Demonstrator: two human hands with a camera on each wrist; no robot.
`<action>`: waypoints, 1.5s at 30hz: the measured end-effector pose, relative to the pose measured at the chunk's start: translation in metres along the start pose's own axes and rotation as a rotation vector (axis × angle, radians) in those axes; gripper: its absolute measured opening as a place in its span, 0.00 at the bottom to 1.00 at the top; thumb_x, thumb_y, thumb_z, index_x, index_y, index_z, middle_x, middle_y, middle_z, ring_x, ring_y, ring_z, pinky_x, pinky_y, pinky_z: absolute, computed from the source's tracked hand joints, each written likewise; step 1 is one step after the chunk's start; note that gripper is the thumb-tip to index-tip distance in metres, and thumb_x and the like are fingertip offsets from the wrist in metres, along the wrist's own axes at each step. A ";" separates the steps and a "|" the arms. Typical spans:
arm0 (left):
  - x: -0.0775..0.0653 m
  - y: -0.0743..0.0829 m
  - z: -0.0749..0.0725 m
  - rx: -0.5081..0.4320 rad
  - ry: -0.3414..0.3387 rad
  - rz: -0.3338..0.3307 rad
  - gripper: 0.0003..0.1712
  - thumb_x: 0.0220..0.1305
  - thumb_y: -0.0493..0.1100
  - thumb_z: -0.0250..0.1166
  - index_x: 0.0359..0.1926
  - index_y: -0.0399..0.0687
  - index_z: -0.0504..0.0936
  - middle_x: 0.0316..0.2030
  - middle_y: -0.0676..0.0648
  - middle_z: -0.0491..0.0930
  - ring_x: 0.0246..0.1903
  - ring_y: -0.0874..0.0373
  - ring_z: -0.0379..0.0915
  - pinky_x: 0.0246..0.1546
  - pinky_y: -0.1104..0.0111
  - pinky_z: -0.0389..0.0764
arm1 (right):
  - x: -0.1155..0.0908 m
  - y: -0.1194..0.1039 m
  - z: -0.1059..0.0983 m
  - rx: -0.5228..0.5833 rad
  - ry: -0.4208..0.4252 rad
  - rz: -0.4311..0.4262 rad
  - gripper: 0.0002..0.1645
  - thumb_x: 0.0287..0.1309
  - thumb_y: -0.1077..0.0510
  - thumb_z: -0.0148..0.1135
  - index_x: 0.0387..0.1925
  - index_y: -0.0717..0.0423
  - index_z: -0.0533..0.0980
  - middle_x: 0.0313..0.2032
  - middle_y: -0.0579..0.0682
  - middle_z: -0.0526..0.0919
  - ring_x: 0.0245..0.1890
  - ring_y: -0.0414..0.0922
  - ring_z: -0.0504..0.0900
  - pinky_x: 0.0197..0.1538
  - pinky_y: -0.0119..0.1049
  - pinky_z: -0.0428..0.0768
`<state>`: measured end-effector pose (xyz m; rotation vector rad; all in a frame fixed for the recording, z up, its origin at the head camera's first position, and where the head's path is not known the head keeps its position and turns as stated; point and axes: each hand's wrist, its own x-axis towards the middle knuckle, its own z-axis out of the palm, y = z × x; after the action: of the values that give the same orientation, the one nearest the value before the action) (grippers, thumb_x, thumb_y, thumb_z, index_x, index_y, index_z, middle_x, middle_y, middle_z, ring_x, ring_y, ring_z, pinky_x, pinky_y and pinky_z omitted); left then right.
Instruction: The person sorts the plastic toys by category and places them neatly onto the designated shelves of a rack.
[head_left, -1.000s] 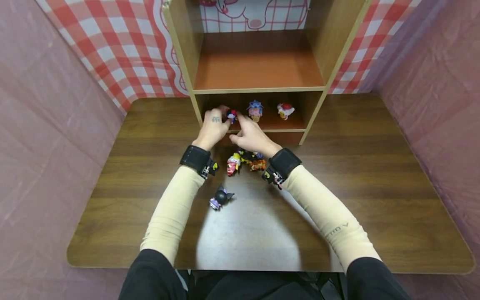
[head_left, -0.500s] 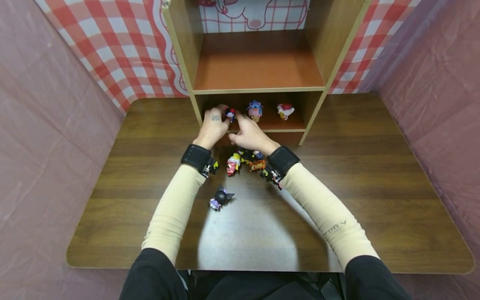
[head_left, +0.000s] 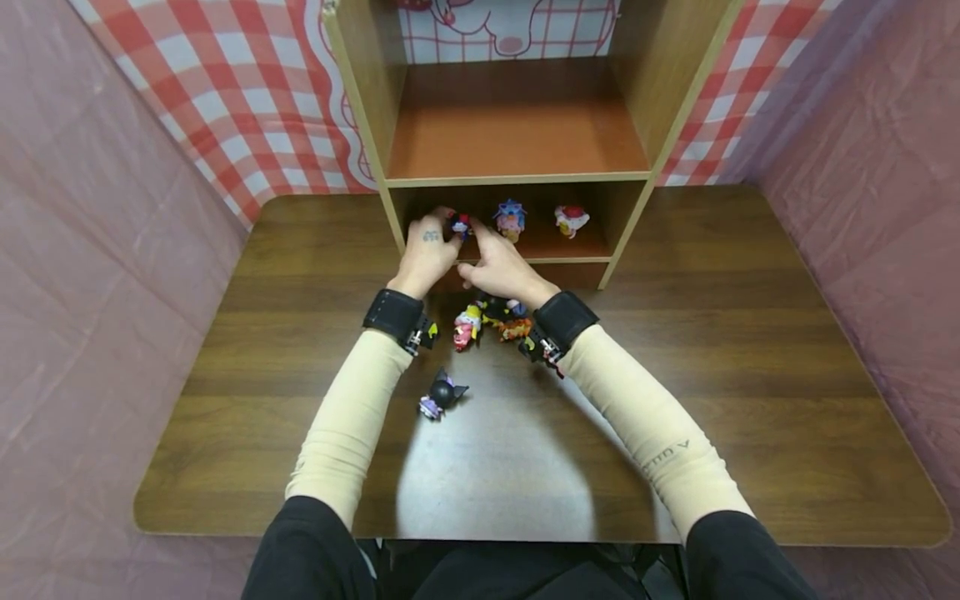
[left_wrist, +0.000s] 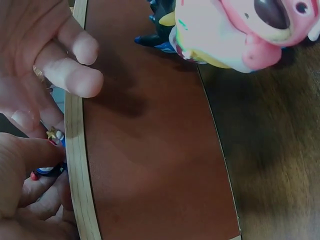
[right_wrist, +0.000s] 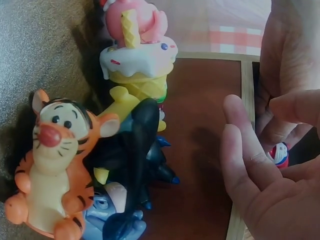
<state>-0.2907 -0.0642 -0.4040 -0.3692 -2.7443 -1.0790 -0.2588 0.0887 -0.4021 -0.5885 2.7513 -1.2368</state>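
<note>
At the left of the lower shelf, my left hand [head_left: 424, 255] pinches a small red-and-blue figurine [head_left: 461, 225] between thumb and fingers. My right hand [head_left: 506, 268] reaches in from the other side, its index fingertip at the figurine and its other fingers apart from it. Much of the figurine is covered by the hands in both wrist views. Further right on that shelf stand a blue-and-pink figurine [head_left: 511, 218] and a white one with a red top [head_left: 572, 221].
In front of the shelf unit [head_left: 517, 178] sit a pink figurine on an ice-cream cone [right_wrist: 137, 65], an orange tiger figurine [right_wrist: 55, 165], a blue donkey figurine [right_wrist: 107, 212] and a black one. Nearer lies a black-and-purple figurine [head_left: 441, 393] on the wooden table [head_left: 712, 375].
The red-and-blue figurine has shifted very slightly back, and my right hand and forearm have moved a little to the left. The other figurines stay in place.
</note>
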 end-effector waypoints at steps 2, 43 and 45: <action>0.000 -0.001 0.001 -0.009 0.008 0.003 0.17 0.63 0.37 0.64 0.53 0.38 0.81 0.42 0.38 0.86 0.45 0.41 0.82 0.48 0.54 0.80 | 0.000 0.000 0.000 -0.002 0.003 0.000 0.49 0.61 0.63 0.61 0.79 0.62 0.50 0.65 0.66 0.74 0.32 0.50 0.89 0.42 0.38 0.81; -0.032 -0.024 0.012 -0.430 0.173 0.160 0.33 0.61 0.29 0.67 0.66 0.26 0.66 0.50 0.32 0.80 0.49 0.42 0.80 0.54 0.58 0.80 | -0.048 0.029 -0.019 -0.024 -0.035 -0.097 0.44 0.63 0.59 0.63 0.76 0.63 0.57 0.72 0.60 0.67 0.44 0.49 0.89 0.51 0.45 0.84; -0.032 -0.023 0.011 -0.472 0.168 0.161 0.32 0.61 0.29 0.66 0.65 0.26 0.67 0.49 0.32 0.81 0.48 0.41 0.81 0.53 0.57 0.81 | -0.051 0.029 -0.020 -0.028 -0.035 -0.108 0.43 0.64 0.59 0.64 0.76 0.62 0.57 0.71 0.60 0.68 0.44 0.49 0.88 0.49 0.44 0.84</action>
<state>-0.2670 -0.0779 -0.4345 -0.5215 -2.2513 -1.6228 -0.2251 0.1386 -0.4147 -0.7638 2.7450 -1.1979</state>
